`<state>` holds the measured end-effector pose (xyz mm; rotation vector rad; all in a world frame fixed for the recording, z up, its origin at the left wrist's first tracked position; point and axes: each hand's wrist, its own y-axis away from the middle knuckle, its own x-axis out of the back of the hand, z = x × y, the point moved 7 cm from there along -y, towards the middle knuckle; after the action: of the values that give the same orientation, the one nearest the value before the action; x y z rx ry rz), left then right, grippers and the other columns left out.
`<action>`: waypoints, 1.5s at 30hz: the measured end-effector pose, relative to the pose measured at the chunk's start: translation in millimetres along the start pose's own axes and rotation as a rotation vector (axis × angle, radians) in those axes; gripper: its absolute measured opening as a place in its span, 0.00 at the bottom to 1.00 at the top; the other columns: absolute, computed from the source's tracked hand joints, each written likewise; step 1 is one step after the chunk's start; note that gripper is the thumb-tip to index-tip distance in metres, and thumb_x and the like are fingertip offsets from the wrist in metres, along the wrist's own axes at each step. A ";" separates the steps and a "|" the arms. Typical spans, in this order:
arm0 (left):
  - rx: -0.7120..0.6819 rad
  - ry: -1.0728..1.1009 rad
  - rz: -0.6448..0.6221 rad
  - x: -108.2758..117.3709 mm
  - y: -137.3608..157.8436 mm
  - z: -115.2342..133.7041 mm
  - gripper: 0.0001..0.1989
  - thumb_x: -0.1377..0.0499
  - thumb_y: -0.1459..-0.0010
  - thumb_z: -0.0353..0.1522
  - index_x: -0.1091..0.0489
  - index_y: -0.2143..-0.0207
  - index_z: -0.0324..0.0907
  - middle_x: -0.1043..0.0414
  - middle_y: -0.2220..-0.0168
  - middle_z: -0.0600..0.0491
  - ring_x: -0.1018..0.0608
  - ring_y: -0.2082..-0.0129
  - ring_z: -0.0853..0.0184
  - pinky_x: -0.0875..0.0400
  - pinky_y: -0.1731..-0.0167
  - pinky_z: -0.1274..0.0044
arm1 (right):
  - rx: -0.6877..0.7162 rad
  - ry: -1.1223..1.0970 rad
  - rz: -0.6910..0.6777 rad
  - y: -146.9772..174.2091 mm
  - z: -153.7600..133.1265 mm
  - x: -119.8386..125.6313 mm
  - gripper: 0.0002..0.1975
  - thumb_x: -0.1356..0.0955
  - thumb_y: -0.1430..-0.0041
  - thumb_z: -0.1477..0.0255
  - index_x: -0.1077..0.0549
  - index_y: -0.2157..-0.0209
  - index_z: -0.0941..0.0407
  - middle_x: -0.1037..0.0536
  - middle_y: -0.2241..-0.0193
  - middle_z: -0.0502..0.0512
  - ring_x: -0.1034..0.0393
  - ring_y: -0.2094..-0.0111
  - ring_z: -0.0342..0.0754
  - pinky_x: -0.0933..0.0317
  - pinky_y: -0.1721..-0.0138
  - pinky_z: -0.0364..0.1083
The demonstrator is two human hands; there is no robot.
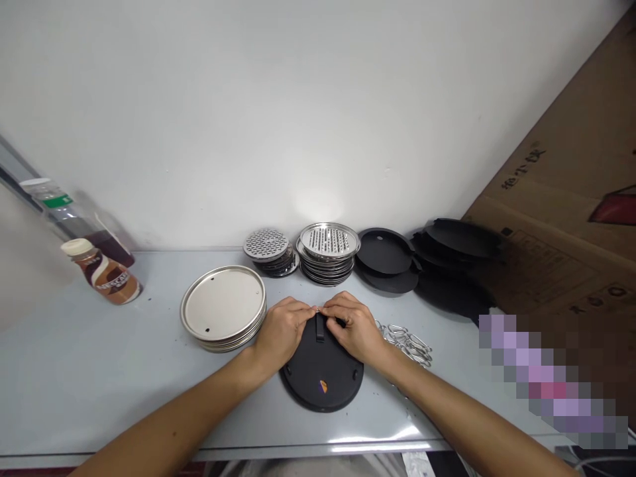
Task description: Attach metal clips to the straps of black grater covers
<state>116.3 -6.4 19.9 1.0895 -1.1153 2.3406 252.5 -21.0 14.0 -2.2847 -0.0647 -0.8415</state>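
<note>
A round black lid-like disc (322, 371) lies flat on the table in front of me, with a short black tab at its far edge, two small dark studs and an orange-and-purple sticker. My left hand (285, 328) and my right hand (354, 324) meet at that tab, thumbs and fingers pinched together. Between the fingertips glints a small metal piece (318, 310), mostly hidden by them. Beside my right forearm lies a loose pile of metal wire loops (410, 344). Left of my left hand stands a stack of pale metal round plates (226, 301) with small holes.
Along the wall stand two stacks of round metal grater plates (266, 245) (328, 240) and several black round pans (385, 253). A Nescafé bottle (112, 281) and a clear bottle of dark liquid (106, 245) are at left. A cardboard box (556, 232) borders the right side.
</note>
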 end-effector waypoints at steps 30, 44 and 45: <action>-0.005 0.103 -0.049 -3.2 -3.7 0.7 0.17 0.46 0.36 0.23 0.24 0.52 0.47 0.19 0.58 0.52 0.23 0.61 0.64 0.25 0.59 0.70 | -0.072 0.056 0.028 2.3 3.2 2.7 0.15 0.36 0.48 0.87 0.24 0.68 0.54 0.23 0.72 0.53 0.33 0.65 0.51 0.35 0.62 0.50; 0.055 0.057 -0.195 3.7 1.0 24.3 0.24 0.39 0.40 0.40 0.33 0.42 0.49 0.29 0.45 0.47 0.27 0.46 0.56 0.29 0.46 0.62 | -0.533 -0.493 0.094 -0.3 41.4 31.1 0.09 0.29 0.44 0.68 0.22 0.61 0.56 0.23 0.78 0.49 0.28 0.78 0.45 0.32 0.73 0.45; 0.065 0.065 -0.238 2.5 2.1 27.2 0.28 0.38 0.41 0.40 0.36 0.39 0.50 0.31 0.42 0.47 0.28 0.44 0.55 0.30 0.45 0.61 | -0.559 -0.548 0.100 0.0 44.3 33.1 0.11 0.28 0.45 0.65 0.22 0.63 0.57 0.24 0.81 0.48 0.29 0.81 0.44 0.33 0.76 0.44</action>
<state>127.0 -28.7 31.6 1.0952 -0.8413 2.2206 303.2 0.7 9.1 -2.9593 0.0469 -0.1620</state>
